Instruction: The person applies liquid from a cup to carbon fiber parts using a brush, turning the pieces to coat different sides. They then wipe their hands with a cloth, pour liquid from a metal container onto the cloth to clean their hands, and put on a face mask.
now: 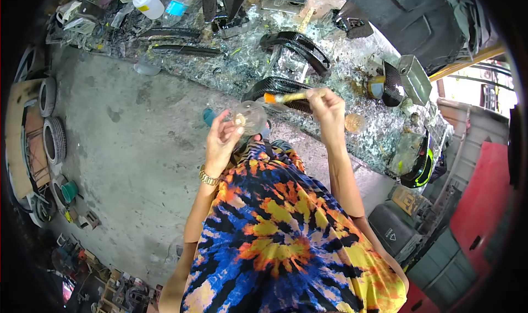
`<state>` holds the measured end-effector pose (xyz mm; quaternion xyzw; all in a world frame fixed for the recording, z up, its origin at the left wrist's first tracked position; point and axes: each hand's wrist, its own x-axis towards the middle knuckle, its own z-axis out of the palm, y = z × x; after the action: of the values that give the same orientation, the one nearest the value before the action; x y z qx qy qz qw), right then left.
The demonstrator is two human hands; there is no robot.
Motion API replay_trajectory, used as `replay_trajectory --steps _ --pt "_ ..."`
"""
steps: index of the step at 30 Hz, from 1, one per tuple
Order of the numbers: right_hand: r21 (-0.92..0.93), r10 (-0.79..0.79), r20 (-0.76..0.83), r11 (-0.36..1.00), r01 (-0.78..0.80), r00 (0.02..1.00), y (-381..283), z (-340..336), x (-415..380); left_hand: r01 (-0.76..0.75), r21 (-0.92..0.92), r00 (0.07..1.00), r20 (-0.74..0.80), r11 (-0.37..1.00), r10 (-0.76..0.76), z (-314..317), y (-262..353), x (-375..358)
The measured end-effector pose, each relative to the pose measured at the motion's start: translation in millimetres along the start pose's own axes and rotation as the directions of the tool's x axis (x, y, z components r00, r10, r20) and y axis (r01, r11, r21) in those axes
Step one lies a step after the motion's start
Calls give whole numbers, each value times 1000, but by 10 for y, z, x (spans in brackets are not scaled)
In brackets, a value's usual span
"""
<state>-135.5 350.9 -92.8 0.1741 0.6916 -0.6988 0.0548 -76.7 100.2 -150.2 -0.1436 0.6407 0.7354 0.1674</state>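
Note:
My left hand (222,137), with a gold watch on its wrist, is closed around a clear plastic cup (253,117) with something pale at its bottom. My right hand (326,106) grips the handle of a brush (283,97). Its orange tip points left, just above the cup's right side. Behind the brush, a curved black carbon-patterned part (269,84) lies at the near edge of the stained workbench (220,73). A second curved black part (300,42) sits farther back.
White bottle (147,2) and clear bottle (179,5) stand at the bench's back left. Metal tin (413,79), yellow-labelled can (377,87) and round amber container (354,123) are on the right. Tires (54,139) line the left wall.

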Motion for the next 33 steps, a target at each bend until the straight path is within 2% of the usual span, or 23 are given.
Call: replay_trajectory --steps 1,3,7,9,10,15,17,20,22,25,27,28,29,30,31,33 --pt "18 -33 -24 999 33 999 27 -25 109 -6 9 1000 -17 1000 7 -36 -8 2" --pt "106 74 -59 992 -67 996 130 -90 303 9 -34 1000 -23 999 -10 -113 -52 -15" --pt "109 97 -135 991 -83 986 315 -312 380 15 4 1000 -14 1000 -15 -217 -57 -12" --pt "276 70 -132 961 -31 989 379 -512 311 17 43 1000 -23 999 -16 -226 -31 -19" --pt "203 46 -168 979 -11 985 381 -575 277 25 40 1000 -6 999 -25 -241 -11 -13" --pt "223 99 -255 974 -41 962 506 -921 143 21 42 1000 21 999 -22 -282 -44 7" --pt "255 164 -354 964 -74 921 522 -1002 96 15 52 999 31 999 -17 -300 -62 -3" --pt "283 150 -355 958 -47 923 769 -1300 69 7 19 999 46 1000 -8 -273 -102 -3" --pt "255 146 -390 966 -46 909 674 -1287 1 18 64 999 36 998 -20 -272 -122 -27" --pt "194 1 -362 978 74 932 445 -1142 -133 10 45 1000 28 999 -11 -236 -234 -39" --pt "124 -2 -346 991 48 938 365 -941 -237 60 24 998 24 998 -61 -172 -280 -47" --pt "83 -33 -264 995 57 964 384 -836 -301 60 31 998 21 998 -60 -157 -332 -46" --pt "-31 -3 -179 1000 -3 984 399 -721 -365 59 37 998 26 998 -60 -141 -388 -39" --pt "-99 -29 -76 995 21 997 386 -525 -406 72 33 997 22 997 -73 -116 -410 -34" --pt "-168 -50 21 984 53 999 384 -320 -453 85 27 996 29 996 -86 -93 -436 -22" --pt "-443 -132 238 867 228 962 478 -52 -466 111 37 992 54 993 -113 -63 -475 11"
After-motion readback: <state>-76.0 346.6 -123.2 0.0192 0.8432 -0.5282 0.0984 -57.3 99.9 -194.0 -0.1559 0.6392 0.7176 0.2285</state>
